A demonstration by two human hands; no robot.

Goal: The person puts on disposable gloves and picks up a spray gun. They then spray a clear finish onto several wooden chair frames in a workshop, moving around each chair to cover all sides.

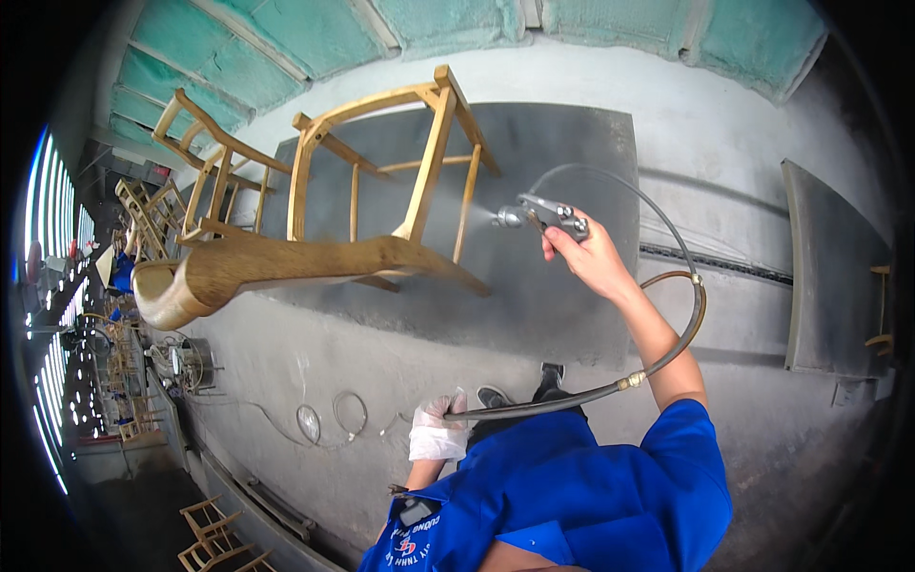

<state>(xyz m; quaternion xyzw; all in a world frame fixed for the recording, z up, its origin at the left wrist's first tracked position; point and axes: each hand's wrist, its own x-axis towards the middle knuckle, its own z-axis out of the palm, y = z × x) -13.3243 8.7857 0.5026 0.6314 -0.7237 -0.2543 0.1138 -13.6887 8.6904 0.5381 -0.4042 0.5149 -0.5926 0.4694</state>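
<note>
My right hand (593, 250) is wrapped round a metal spray gun (553, 214), its nozzle pointing left. A pale mist leaves the nozzle toward the legs of a wooden chair frame (419, 181), which has no seat panel. The chair's broad curved back rail (276, 265) lies nearest to me. Beneath it is a dark grey board (562, 133). In a whitish glove, my left hand (438, 427) is closed round a black hose (534, 405) low in front of my body. The hose loops by brass fittings up to the gun.
A second wooden chair frame (214, 162) stands at the far left, with more chairs beyond. Loose thin hose (348, 419) lies coiled on the grey floor. A metal pot (191, 365) stands left. Another dark board (834, 276) is at right; green filter panels (438, 29) line the back.
</note>
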